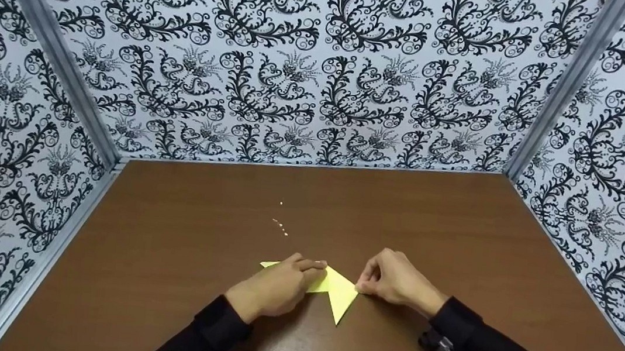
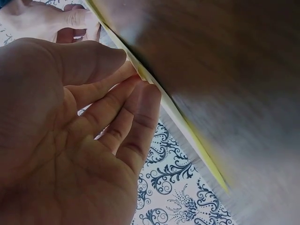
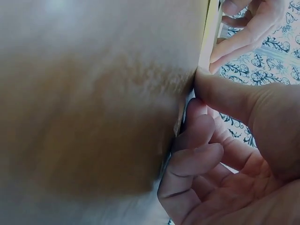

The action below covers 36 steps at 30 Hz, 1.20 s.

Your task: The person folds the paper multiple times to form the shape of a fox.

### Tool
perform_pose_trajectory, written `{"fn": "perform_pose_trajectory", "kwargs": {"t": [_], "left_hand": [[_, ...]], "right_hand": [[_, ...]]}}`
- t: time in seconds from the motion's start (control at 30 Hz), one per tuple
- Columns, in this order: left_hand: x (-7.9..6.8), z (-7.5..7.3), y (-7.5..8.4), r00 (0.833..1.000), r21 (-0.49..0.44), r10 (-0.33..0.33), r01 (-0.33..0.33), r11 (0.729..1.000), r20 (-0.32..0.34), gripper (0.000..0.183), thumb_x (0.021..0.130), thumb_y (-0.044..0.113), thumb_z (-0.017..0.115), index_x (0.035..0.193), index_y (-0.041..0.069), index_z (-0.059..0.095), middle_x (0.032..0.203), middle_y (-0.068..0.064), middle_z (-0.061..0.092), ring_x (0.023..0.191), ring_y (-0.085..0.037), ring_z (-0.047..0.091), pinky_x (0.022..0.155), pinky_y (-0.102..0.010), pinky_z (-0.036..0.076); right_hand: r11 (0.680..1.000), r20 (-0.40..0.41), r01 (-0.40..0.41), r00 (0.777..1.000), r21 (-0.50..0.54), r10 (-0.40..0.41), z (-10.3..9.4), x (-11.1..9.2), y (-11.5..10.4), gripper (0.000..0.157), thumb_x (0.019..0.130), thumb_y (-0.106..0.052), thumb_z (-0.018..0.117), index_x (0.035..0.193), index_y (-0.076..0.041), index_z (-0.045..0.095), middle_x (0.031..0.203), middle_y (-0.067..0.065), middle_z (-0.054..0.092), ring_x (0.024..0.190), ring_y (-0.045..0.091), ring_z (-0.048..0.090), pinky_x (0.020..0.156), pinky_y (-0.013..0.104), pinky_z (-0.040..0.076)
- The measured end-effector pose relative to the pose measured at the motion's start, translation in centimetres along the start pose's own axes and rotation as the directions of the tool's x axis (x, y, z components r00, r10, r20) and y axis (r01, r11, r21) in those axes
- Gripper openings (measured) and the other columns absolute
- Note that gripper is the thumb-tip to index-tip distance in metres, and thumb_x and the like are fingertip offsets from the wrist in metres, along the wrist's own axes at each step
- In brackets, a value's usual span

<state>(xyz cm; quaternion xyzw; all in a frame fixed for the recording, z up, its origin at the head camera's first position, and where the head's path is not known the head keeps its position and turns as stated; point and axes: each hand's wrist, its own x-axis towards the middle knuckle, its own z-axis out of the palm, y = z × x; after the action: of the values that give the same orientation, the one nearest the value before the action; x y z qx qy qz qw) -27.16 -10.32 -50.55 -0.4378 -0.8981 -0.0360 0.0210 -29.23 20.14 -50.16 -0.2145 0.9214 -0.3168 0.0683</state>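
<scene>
A folded sheet of yellow paper [image 1: 342,291] lies on the brown table, with one pointed flap toward the near edge and a narrow tip showing at the left. My left hand [image 1: 278,286] rests over its left part, fingers fairly straight and pressing on it; the left wrist view shows that hand [image 2: 93,122] with its fingertips against the thin paper edge [image 2: 187,131]. At the paper's right corner, my right hand [image 1: 398,279] pinches with thumb and forefinger. In the right wrist view, the right hand [image 3: 225,145] has its other fingers curled at the table surface.
Small pale scraps [image 1: 281,227] lie on the table [image 1: 401,221] beyond the paper. Patterned black-and-white panels [image 1: 323,82] enclose the table at the back and both sides, with grey metal posts [image 1: 563,92] at the corners.
</scene>
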Motion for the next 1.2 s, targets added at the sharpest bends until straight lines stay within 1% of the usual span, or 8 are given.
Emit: {"fn": "perform_pose_trajectory", "kwargs": {"t": [0.1,0.27,0.5,0.63,0.77,0.9,1.0,1.2], "left_hand": [[0.0,0.0,0.0,0.999,-0.005,0.008,-0.008,1.0,-0.031,0.039,0.112,-0.001,0.063,0.15,0.004,0.068,0.167,-0.015,0.068,0.144,-0.033,0.07,0.118,-0.041,0.06],[0.0,0.0,0.2,1.0,-0.009,-0.003,0.003,1.0,-0.02,0.04,0.113,0.0,0.063,0.152,0.005,0.068,0.168,-0.014,0.068,0.146,-0.033,0.07,0.121,-0.043,0.059],[-0.1,0.0,0.4,1.0,0.013,-0.007,0.007,1.0,0.019,0.039,0.118,0.003,0.058,0.156,0.001,0.066,0.171,-0.013,0.066,0.157,-0.031,0.065,0.136,-0.051,0.05],[-0.1,-0.1,0.2,1.0,0.003,0.0,0.0,1.0,-0.008,0.037,0.116,0.001,0.06,0.153,0.001,0.069,0.169,-0.014,0.068,0.156,-0.033,0.066,0.134,-0.054,0.051],[0.0,-0.1,0.0,0.999,0.015,0.025,-0.025,1.0,-0.04,0.034,0.114,0.001,0.063,0.148,0.002,0.073,0.166,-0.015,0.07,0.152,-0.032,0.069,0.131,-0.053,0.054],[0.2,0.1,-0.1,0.996,0.029,0.057,-0.055,0.998,-0.075,0.033,0.112,0.001,0.067,0.143,0.003,0.076,0.163,-0.015,0.073,0.146,-0.031,0.073,0.122,-0.043,0.057],[0.3,0.2,-0.2,0.994,0.025,0.071,-0.069,0.997,-0.088,0.033,0.109,0.0,0.069,0.142,0.002,0.077,0.162,-0.015,0.073,0.142,-0.031,0.074,0.117,-0.04,0.057],[0.0,0.1,-0.2,0.997,0.011,0.05,-0.05,0.999,-0.064,0.033,0.111,-0.001,0.066,0.143,0.002,0.076,0.164,-0.016,0.072,0.15,-0.03,0.071,0.126,-0.047,0.056]], "right_hand": [[1.0,-0.008,-0.008,1.0,0.004,0.008,0.1,0.0,0.0,0.014,0.094,-0.015,0.099,0.084,-0.018,0.089,0.079,-0.005,0.08,0.07,0.006,0.065,0.063,0.021,0.053],[1.0,-0.009,-0.007,1.0,-0.005,0.007,0.1,0.0,-0.2,0.014,0.093,-0.014,0.099,0.083,-0.018,0.089,0.079,-0.005,0.081,0.069,0.005,0.065,0.064,0.022,0.053],[0.996,-0.048,0.073,0.996,-0.061,-0.076,0.0,0.1,-1.1,0.016,0.096,-0.007,0.091,0.085,-0.019,0.091,0.081,-0.009,0.082,0.066,0.003,0.061,0.065,0.021,0.05],[0.982,-0.09,0.15,0.983,-0.113,-0.16,0.0,0.7,-2.4,0.013,0.098,-0.007,0.09,0.091,-0.017,0.092,0.085,-0.009,0.083,0.073,0.005,0.062,0.068,0.022,0.049],[0.96,-0.076,0.238,0.965,-0.148,-0.251,0.5,1.3,-3.3,0.007,0.099,-0.004,0.09,0.099,-0.009,0.094,0.091,-0.001,0.087,0.083,0.011,0.072,0.072,0.024,0.055],[0.953,-0.048,0.265,0.961,-0.145,-0.274,1.4,1.8,-3.5,0.007,0.098,0.001,0.089,0.101,-0.004,0.093,0.093,0.005,0.088,0.085,0.014,0.076,0.073,0.024,0.059],[0.948,-0.039,0.281,0.956,-0.148,-0.289,2.1,2.0,-3.5,0.008,0.095,0.002,0.089,0.098,-0.004,0.093,0.091,0.005,0.088,0.084,0.012,0.075,0.073,0.023,0.06],[0.929,-0.078,0.329,0.935,-0.168,-0.345,2.9,2.0,-3.5,0.012,0.089,0.006,0.092,0.092,-0.006,0.093,0.087,0.004,0.084,0.083,0.017,0.078,0.074,0.025,0.064]]}}
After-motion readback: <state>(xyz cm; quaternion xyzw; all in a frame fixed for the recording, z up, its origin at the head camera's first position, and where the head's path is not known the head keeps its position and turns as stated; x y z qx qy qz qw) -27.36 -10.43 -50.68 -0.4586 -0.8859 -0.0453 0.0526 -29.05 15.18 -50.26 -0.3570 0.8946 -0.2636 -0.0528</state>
